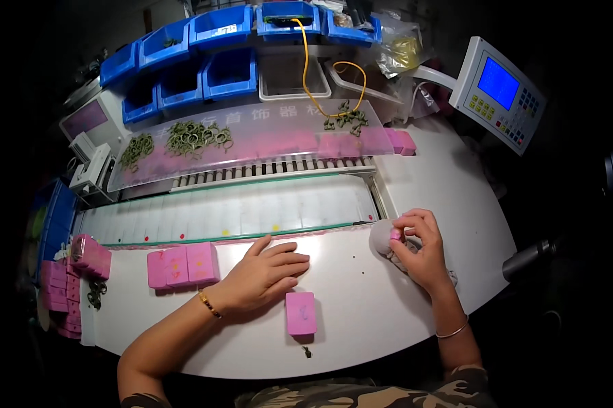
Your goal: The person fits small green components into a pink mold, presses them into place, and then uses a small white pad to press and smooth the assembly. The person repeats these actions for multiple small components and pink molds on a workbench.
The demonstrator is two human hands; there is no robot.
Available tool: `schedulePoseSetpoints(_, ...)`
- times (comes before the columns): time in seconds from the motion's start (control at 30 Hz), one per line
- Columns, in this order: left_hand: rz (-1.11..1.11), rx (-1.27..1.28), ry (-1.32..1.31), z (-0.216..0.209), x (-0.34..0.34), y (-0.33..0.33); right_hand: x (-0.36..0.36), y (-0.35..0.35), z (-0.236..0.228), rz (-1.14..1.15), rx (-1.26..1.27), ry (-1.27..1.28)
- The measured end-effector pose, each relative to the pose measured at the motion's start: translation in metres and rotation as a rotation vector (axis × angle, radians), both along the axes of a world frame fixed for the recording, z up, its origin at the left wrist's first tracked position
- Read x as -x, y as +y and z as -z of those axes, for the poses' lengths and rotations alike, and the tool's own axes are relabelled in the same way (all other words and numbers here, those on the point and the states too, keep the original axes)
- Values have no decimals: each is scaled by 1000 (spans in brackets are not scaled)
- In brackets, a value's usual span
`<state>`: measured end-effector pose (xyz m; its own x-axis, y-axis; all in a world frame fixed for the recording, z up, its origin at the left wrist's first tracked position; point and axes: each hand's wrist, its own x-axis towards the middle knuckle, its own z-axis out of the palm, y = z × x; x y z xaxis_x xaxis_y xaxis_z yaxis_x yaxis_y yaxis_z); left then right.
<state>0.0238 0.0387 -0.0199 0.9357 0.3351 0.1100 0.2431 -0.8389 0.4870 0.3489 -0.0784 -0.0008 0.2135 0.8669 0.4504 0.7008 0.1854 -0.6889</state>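
Observation:
My left hand (269, 273) lies flat on the white table (347, 272), fingers spread, holding nothing. Close to its thumb side is a pink rectangular block (301, 313) with a faint mark on top. A small dark green piece (307, 352) lies just nearer to me than that block. My right hand (423, 248) pinches a small pink piece (395, 234) between thumb and fingers. Directly beneath that hand is a rounded pale grey thing (380, 238); the hand partly covers it, and I cannot make out its kind.
Three pink blocks (183, 266) stand together left of my left arm, with more stacked pink blocks (65, 292) at the far left. A green-edged conveyor (245, 207) crosses behind. Green ring-shaped pieces (196, 139) lie on a clear sheet. Blue bins (221, 27) and a control panel (498, 94) stand beyond.

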Motion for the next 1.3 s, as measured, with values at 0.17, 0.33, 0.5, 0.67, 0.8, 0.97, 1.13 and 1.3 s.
schedulePoseSetpoints(0.17, -58, 77, -19, -4, 23, -18, 3, -16, -3, 81, 18, 135)
schedulePoseSetpoints(0.33, -85, 76, -64, -4, 30, -30, 18, -10, -20, 143, -218, -225)
schedulePoseSetpoints(0.5, -308, 225, -379, -12, 34, -42, 28, 9, -7, 112, -182, -342)
schedulePoseSetpoints(0.67, -323, 34, -465, -26, 40, -55, 23, 12, -2, 77, -117, -379)
schedulePoseSetpoints(0.8, -98, 55, -547, -25, 34, -73, 28, 7, -4, 48, -135, -388)
schedulePoseSetpoints(0.97, -92, 109, -365, -25, 20, -80, 53, -9, -2, 39, -68, 40)
schedulePoseSetpoints(1.13, -77, 112, -359, -14, 15, -77, 64, -21, 0, -96, -59, 174)
schedulePoseSetpoints(1.3, -225, 63, -434, -16, 6, -77, 89, -34, -1, -317, 42, 475)
